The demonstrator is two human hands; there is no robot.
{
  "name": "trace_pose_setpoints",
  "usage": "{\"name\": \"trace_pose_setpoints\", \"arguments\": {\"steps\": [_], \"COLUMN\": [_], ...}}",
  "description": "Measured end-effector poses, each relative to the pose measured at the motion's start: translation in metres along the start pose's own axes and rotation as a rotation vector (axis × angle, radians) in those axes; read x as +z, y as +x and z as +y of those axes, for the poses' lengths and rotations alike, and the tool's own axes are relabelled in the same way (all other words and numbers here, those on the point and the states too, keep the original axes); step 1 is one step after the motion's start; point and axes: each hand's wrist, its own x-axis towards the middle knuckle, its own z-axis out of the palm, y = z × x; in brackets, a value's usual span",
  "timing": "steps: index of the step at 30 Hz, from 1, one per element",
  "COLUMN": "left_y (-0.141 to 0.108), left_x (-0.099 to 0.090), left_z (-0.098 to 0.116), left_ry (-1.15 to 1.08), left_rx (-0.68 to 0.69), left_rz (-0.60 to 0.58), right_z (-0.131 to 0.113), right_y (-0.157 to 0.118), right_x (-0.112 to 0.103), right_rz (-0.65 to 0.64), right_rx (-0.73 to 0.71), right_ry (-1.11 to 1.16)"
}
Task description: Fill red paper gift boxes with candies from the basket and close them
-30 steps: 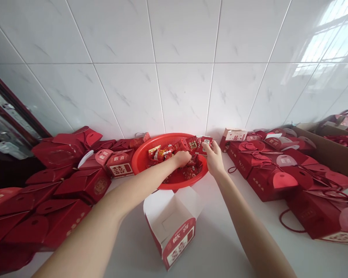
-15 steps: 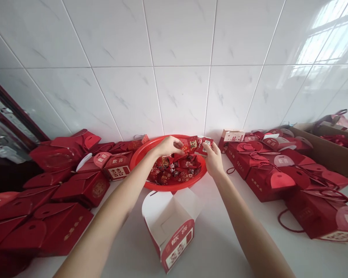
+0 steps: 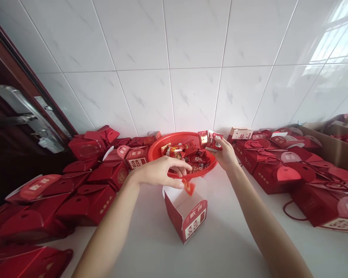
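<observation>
An open box (image 3: 195, 222), red outside and white inside, stands on the white surface in front of me. My left hand (image 3: 165, 172) hovers above its back edge, fingers apart. A small red packet (image 3: 189, 187) is just below those fingertips, over the box opening, and looks free of the hand. Behind is a red plastic basket (image 3: 153, 151) with many small wrapped sweets (image 3: 193, 148). At the basket's right rim my right hand (image 3: 224, 151) is closed on red and white packets (image 3: 214, 139).
Closed red gift boxes (image 3: 100, 202) crowd the left side, near a door with a metal handle (image 3: 29, 116). More red boxes (image 3: 278, 175) fill the right, with a cardboard carton (image 3: 330, 148) behind them. A tiled wall (image 3: 191, 92) rises behind the basket.
My left hand has come out of the basket toward me, over the box, and its fingers have opened above the red packet. My right hand still holds its packets. The view has turned left.
</observation>
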Motion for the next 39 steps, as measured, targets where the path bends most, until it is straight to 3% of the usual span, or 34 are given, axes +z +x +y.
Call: {"name": "trace_pose_setpoints", "arguments": {"steps": [5,8,11,18,24,32,36,39], "left_y": [-0.02,-0.029,-0.034,-0.028,-0.014,-0.001,0.001,0.002], "left_x": [0.004,0.006,0.007,0.014,0.031,0.032,0.032,0.033], "left_z": [0.011,0.013,0.013,0.021,0.031,0.016,0.011,0.011], "left_ry": [0.295,0.348,0.335,0.318,0.249,0.07,0.117,0.145], "left_rx": [-0.163,-0.296,-0.328,-0.175,-0.074,0.088,0.183,0.208], "left_rz": [0.101,0.036,-0.04,-0.166,-0.068,0.029,0.045,0.059], "right_z": [-0.021,-0.034,-0.047,-0.081,-0.101,-0.085,-0.071,-0.064], "right_y": [-0.029,-0.045,-0.06,-0.094,-0.111,-0.109,-0.108,-0.108], "right_x": [0.009,0.013,0.018,0.022,0.027,0.032,0.034,0.035], "right_rz": [-0.083,-0.147,-0.203,-0.468,-0.673,-0.883,-1.071,-1.082], "right_rx": [-0.011,-0.03,-0.058,-0.072,-0.081,-0.095,0.092,0.15], "right_ry": [-0.06,-0.133,-0.22,-0.55,-0.791,-1.279,-1.427,-1.529]}}
